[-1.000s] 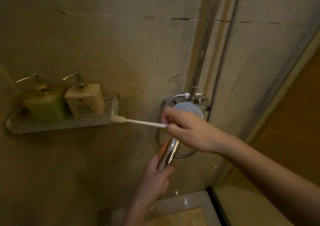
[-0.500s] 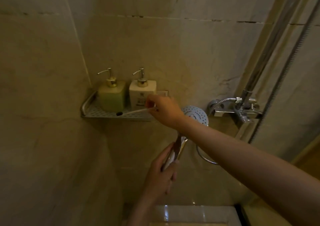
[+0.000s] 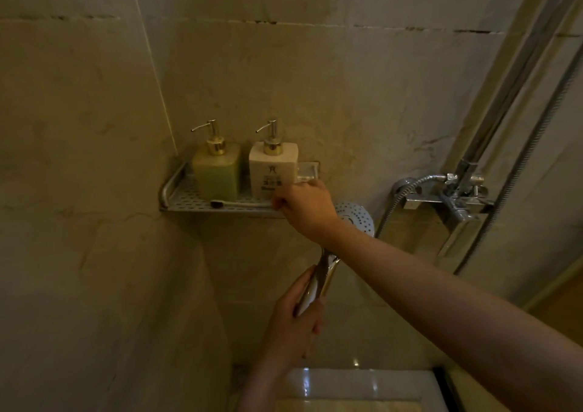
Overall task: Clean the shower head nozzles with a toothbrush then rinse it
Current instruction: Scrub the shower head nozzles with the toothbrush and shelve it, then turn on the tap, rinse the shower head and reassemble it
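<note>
While the left hand grips its chrome handle low in the middle of the view, the round grey shower head with a dotted nozzle face points upward, partly hidden behind the right wrist. Just left of it, the slim white toothbrush with dark bristles lies flat along the front of the perforated metal corner shelf, bristle end to the left. The right hand reaches to the shelf, fingers curled round the brush's handle end. Behind the brush a square green pump bottle and a square white pump bottle stand side by side. Further right, a chrome mixer tap and a ribbed metal hose sit against the beige tiled wall.
</note>
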